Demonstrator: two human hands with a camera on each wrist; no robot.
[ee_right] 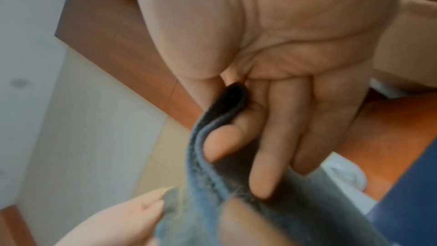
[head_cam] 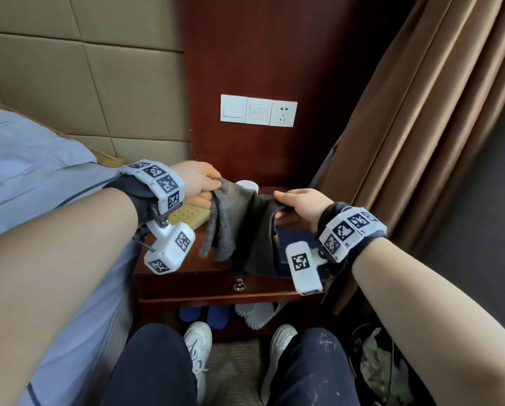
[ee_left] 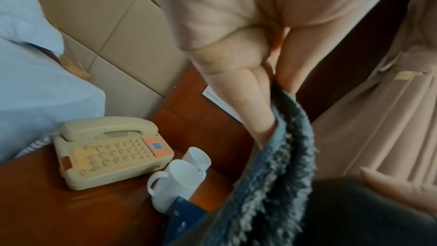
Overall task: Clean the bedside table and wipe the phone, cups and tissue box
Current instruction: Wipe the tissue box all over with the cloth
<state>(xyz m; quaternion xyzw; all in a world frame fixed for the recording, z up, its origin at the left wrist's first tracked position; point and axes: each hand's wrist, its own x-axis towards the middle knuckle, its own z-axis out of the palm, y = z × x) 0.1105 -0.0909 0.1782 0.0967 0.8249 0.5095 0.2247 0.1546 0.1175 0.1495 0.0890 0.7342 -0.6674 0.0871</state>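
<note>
A grey fluffy cloth hangs stretched between both hands above the dark wooden bedside table. My left hand pinches its left corner; my right hand pinches the right edge between thumb and fingers. Below, a beige telephone sits at the table's left, with two white cups beside it. A dark blue tissue box lies on the right, partly hidden by the cloth.
A bed with pale blue bedding borders the table on the left. Brown curtains hang to the right. Wall switches and a socket sit above. Slippers lie under the table, beyond my shoes.
</note>
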